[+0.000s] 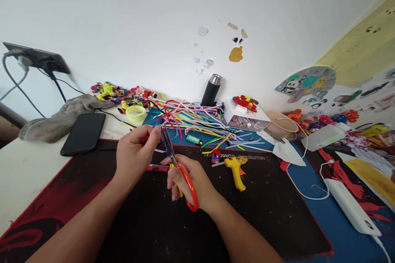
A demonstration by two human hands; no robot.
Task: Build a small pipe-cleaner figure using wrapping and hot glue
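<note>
Our right hand gripped red-handled metal scissors, blades toward eleven o'clock, beside our left hand, pinched closed, contents unclear; we seemed mid-trimming, the next move calling for steady blades.

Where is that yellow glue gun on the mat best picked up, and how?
Probably by its handle, coming from the person's side. The yellow glue gun lies on the dark mat with that handle pointing back toward the person. The orange trigger is on the handle's right side, so I'd wrap around there without squeezing it.
</note>
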